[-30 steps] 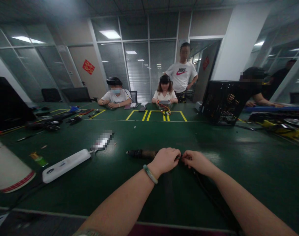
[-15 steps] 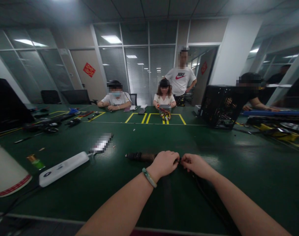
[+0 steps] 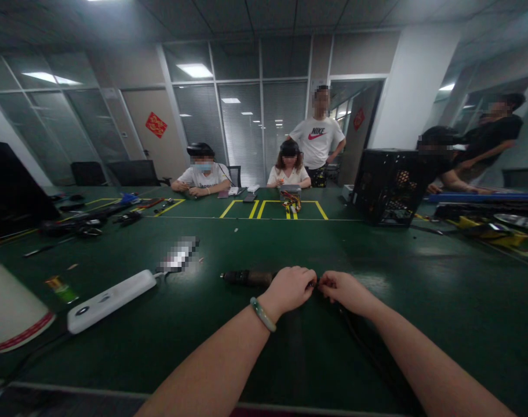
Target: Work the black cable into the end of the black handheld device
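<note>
Fingers closed on both sides: we note left hand [image 3: 290, 288] gripping the dark tool [image 3: 246, 278], right hand [image 3: 344, 291] pinching the black cable [image 3: 354, 333], meeting mid-tabletop [image 3: 441, 301]. We judge joining underway; next calls for steady alignment.

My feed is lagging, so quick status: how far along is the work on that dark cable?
Done: the dark tool lies flat on the green table, with the cable led up to it. In hand: left hand closed over the tool's end, right hand pinching the cable end against it. Left: probably the join itself; fingers hide whether it is seated.
</note>
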`<act>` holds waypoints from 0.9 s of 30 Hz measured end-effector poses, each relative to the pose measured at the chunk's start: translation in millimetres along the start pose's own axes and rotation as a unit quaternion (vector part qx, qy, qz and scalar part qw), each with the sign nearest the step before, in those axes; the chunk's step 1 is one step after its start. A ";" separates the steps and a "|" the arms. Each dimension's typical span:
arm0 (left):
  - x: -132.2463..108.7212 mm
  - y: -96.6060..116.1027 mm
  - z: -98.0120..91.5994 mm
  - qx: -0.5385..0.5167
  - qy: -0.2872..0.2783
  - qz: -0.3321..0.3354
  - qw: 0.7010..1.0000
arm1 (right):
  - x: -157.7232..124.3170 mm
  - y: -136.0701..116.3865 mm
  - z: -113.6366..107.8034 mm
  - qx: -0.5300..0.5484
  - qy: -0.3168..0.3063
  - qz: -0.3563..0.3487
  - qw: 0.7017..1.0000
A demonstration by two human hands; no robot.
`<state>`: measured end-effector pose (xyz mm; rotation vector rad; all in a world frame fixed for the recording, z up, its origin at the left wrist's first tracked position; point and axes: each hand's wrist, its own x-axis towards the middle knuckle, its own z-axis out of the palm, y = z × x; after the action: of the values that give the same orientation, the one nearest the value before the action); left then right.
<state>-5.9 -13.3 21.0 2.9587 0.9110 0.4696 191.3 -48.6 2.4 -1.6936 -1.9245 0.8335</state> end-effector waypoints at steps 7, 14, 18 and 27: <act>0.3 1.3 -0.5 0.005 -0.004 -0.016 1.000 | 1.1 2.8 2.4 0.000 0.007 0.001 1.000; 0.6 -0.7 1.1 -0.007 0.009 -0.004 1.000 | -0.3 0.9 0.8 -0.003 0.004 0.002 1.000; 1.3 -1.5 3.9 -0.025 0.017 -0.015 0.999 | -1.3 -1.1 -0.6 0.005 0.004 0.003 1.000; 1.1 -1.1 3.5 -0.007 0.011 -0.015 1.000 | -1.8 -3.4 -1.7 0.000 -0.004 0.004 1.000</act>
<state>-4.7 -11.6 17.9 2.9287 0.9477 0.5077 190.3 -50.3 6.1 -1.7022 -1.9234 0.8435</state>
